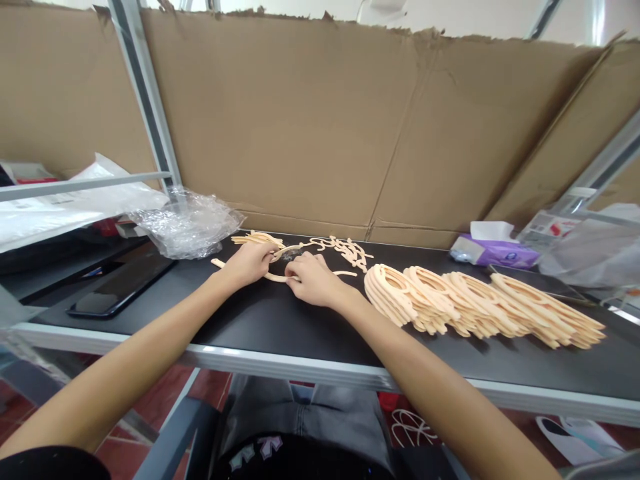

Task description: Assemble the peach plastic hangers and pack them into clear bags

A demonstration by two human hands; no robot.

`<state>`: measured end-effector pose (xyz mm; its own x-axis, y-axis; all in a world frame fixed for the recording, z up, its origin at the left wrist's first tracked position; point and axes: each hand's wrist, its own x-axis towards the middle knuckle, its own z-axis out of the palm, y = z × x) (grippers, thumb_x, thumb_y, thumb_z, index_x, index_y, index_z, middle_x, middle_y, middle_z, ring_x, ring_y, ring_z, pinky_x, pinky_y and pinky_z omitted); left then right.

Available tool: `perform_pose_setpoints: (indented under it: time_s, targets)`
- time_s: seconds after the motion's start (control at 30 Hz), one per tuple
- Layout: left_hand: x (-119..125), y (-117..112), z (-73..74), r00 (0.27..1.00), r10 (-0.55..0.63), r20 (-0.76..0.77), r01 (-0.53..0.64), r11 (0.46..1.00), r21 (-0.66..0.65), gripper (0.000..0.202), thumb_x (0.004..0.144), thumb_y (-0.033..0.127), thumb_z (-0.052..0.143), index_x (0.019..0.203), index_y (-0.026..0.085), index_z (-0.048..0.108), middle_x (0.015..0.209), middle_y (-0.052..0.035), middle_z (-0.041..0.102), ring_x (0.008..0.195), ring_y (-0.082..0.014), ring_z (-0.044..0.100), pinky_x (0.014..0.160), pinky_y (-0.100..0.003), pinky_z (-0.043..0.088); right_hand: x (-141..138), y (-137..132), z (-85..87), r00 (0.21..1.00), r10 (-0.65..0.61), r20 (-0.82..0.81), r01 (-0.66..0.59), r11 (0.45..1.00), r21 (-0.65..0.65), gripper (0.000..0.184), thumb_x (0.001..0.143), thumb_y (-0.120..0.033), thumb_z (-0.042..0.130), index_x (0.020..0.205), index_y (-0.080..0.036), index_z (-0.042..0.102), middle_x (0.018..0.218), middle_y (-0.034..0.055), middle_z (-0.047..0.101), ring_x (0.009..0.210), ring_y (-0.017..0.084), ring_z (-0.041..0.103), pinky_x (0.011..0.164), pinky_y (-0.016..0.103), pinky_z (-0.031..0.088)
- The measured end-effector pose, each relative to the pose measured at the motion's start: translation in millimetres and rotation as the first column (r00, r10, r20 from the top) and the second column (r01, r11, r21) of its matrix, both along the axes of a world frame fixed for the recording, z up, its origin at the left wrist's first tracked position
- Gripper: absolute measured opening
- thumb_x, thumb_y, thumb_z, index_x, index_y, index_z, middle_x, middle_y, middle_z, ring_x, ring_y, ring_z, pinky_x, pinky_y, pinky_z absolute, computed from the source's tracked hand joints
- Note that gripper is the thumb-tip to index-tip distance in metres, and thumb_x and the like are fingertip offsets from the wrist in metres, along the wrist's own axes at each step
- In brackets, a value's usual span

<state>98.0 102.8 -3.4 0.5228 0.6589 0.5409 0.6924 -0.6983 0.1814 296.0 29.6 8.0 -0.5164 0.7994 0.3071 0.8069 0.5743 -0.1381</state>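
Observation:
My left hand (249, 262) and my right hand (311, 279) are both closed on one pale peach rubber ring (278, 275) lying on the black table (280, 320). The left hand pinches its upper left side, the right hand presses its right side. Behind the hands lie loose peach trimmed strips (350, 251) and a small pile of strips (255, 238). A long overlapping row of the same peach rings (475, 303) stretches to the right of my right wrist.
A crumpled clear plastic bag (187, 225) sits at the back left, a dark phone (120, 285) left of it. A purple tissue pack (493, 252) lies at the back right. A brown cardboard wall (320, 120) closes off the rear.

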Motion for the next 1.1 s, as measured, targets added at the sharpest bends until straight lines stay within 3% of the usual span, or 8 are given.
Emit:
perform_pose_setpoints:
  time_s: [0.1, 0.23, 0.33, 0.43, 0.57, 0.77, 0.93, 1.1]
  targets:
    - [-1, -2, 3.1, 0.993, 0.078, 0.084, -0.081, 0.996, 0.036, 0.042, 0.087, 0.014, 0.046, 0.120, 0.015, 0.073, 0.099, -0.0097, 0.077, 0.088, -0.0226, 0.070, 0.087, -0.033, 0.052, 1, 1, -0.9, 1.000, 0.007, 0.004, -0.007, 1.000, 0.004, 0.019, 0.093, -0.017, 0.051, 0.090, -0.018, 0.069, 0.103, 0.0080, 0.073, 0.104, 0.024, 0.057, 0.087, 0.038, 0.034]
    - [2, -9, 9.4, 0.976, 0.108, 0.189, -0.121, 0.991, 0.055, 0.037, 0.089, 0.016, 0.045, 0.105, 0.014, 0.078, 0.096, -0.0093, 0.078, 0.085, -0.0208, 0.070, 0.090, -0.032, 0.052, 0, 1, -0.5, 1.000, 0.009, 0.007, -0.009, 1.000, -0.005, 0.019, 0.093, -0.016, 0.051, 0.091, -0.017, 0.070, 0.104, 0.0085, 0.073, 0.106, 0.024, 0.057, 0.088, 0.038, 0.035]
    - [7, -12, 10.2, 0.957, 0.086, 0.276, -0.083, 0.996, -0.023, 0.033, 0.087, 0.019, 0.048, 0.096, 0.015, 0.080, 0.095, -0.0082, 0.079, 0.083, -0.0203, 0.070, 0.087, -0.032, 0.054, -1, 1, 0.3, 1.000, -0.002, -0.010, 0.002, 0.999, -0.033, 0.019, 0.095, -0.019, 0.053, 0.103, -0.017, 0.070, 0.107, 0.0091, 0.073, 0.109, 0.025, 0.057, 0.091, 0.039, 0.035]
    - [13, -13, 7.2, 0.936, 0.009, 0.352, 0.054, 0.984, -0.170, 0.029, 0.084, 0.023, 0.053, 0.093, 0.017, 0.080, 0.094, -0.0063, 0.079, 0.083, -0.0202, 0.071, 0.083, -0.031, 0.055, -1, 0, 0.8, 0.999, -0.032, -0.033, 0.032, 0.999, -0.013, 0.029, 0.100, -0.027, 0.050, 0.124, -0.016, 0.064, 0.113, 0.0112, 0.072, 0.109, 0.026, 0.058, 0.094, 0.041, 0.036]
    - [20, -12, 6.0, 0.889, -0.076, 0.451, 0.257, 0.899, -0.354, 0.027, 0.076, 0.026, 0.056, 0.085, 0.015, 0.079, 0.084, -0.0053, 0.077, 0.081, -0.0214, 0.070, 0.082, -0.034, 0.056, 1, -1, 3.3, 0.998, -0.052, 0.020, 0.048, 0.985, 0.168, 0.030, 0.099, -0.020, 0.051, 0.126, -0.014, 0.060, 0.120, 0.0144, 0.069, 0.113, 0.027, 0.055, 0.095, 0.039, 0.036]
    - [23, -18, 12.6, 0.790, -0.048, 0.611, 0.441, 0.738, -0.511, 0.037, 0.064, 0.021, 0.057, 0.091, 0.014, 0.081, 0.087, -0.0070, 0.077, 0.087, -0.0225, 0.069, 0.091, -0.039, 0.055, 3, -1, 9.2, 0.988, -0.146, 0.055, 0.123, 0.948, 0.293, 0.022, 0.099, -0.018, 0.046, 0.110, -0.015, 0.065, 0.104, 0.0149, 0.072, 0.102, 0.027, 0.056, 0.089, 0.037, 0.037]
    - [23, -21, 13.1, 0.805, -0.095, 0.586, 0.426, 0.780, -0.459, 0.035, 0.066, 0.030, 0.074, 0.097, 0.015, 0.081, 0.096, -0.0083, 0.078, 0.096, -0.0254, 0.070, 0.096, -0.042, 0.053, 2, 0, 9.6, 0.976, -0.218, -0.006, 0.213, 0.945, 0.247, 0.023, 0.101, -0.025, 0.045, 0.106, -0.015, 0.066, 0.100, 0.0152, 0.072, 0.095, 0.026, 0.061, 0.081, 0.033, 0.038]
    - [24, -22, 14.8, 0.765, -0.184, 0.617, 0.439, 0.851, -0.290, 0.034, 0.069, 0.042, 0.082, 0.089, 0.016, 0.080, 0.103, -0.0107, 0.077, 0.100, -0.0253, 0.069, 0.093, -0.037, 0.054, 4, 2, 5.3, 0.965, -0.197, -0.173, 0.230, 0.952, 0.202, 0.018, 0.100, -0.024, 0.049, 0.103, -0.017, 0.065, 0.100, 0.0112, 0.071, 0.093, 0.023, 0.064, 0.078, 0.030, 0.041]
